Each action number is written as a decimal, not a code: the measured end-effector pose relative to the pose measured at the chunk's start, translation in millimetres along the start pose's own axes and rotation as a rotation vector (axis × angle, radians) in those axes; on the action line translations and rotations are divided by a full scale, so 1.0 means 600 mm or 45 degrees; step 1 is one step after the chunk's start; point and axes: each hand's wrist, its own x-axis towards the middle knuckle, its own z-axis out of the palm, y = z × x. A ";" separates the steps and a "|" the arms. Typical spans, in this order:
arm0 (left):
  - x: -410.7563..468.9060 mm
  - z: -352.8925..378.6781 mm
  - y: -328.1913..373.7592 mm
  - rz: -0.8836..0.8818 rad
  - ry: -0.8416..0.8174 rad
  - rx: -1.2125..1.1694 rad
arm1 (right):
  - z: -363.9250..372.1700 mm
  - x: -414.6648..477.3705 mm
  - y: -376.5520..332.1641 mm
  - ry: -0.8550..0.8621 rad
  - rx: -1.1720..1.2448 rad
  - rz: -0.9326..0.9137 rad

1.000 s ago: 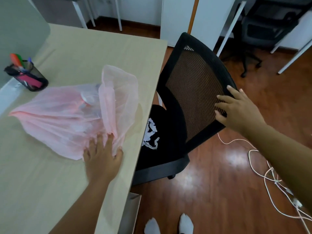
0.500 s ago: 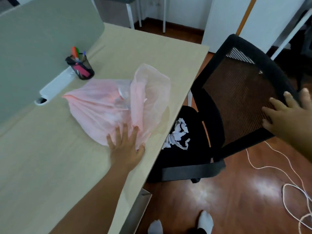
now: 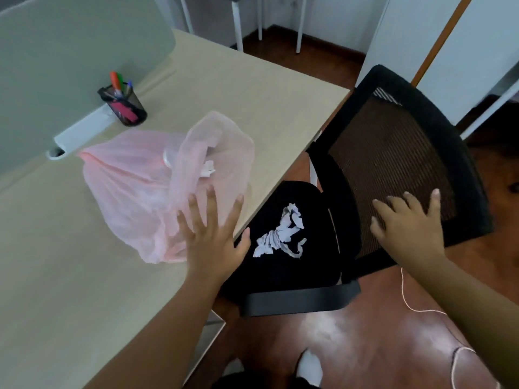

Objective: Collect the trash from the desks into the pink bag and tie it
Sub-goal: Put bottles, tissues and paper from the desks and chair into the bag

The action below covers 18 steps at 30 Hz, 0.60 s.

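A thin pink bag (image 3: 134, 186) lies slumped on the pale wooden desk (image 3: 252, 88), with white trash dimly visible inside. My left hand (image 3: 213, 237) hovers at the bag's near right edge by the desk's rim, fingers spread, holding nothing. Crumpled white paper (image 3: 280, 234) lies on the black seat of an office chair. My right hand (image 3: 407, 226) rests flat on the chair's mesh backrest (image 3: 393, 153), fingers apart.
A black mesh pen holder (image 3: 123, 106) with markers stands by the grey divider panel (image 3: 70, 51). A white cable (image 3: 421, 308) trails over the wooden floor at the right. White table legs stand at the back. My feet in white socks (image 3: 309, 366) show below.
The chair has turned out from the desk, exposing the paper on its seat. My left hand has lifted off the bag and spread its fingers. My right hand stays on the backrest.
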 end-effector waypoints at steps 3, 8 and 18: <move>-0.007 0.022 0.063 0.264 0.047 -0.152 | 0.036 0.027 -0.022 -0.062 0.146 -0.090; -0.011 0.109 0.101 0.325 -0.579 -0.303 | 0.092 0.055 -0.068 -0.546 0.277 -0.172; 0.006 0.318 0.140 -0.041 -1.244 -0.371 | 0.299 0.154 -0.107 -1.102 0.331 -0.089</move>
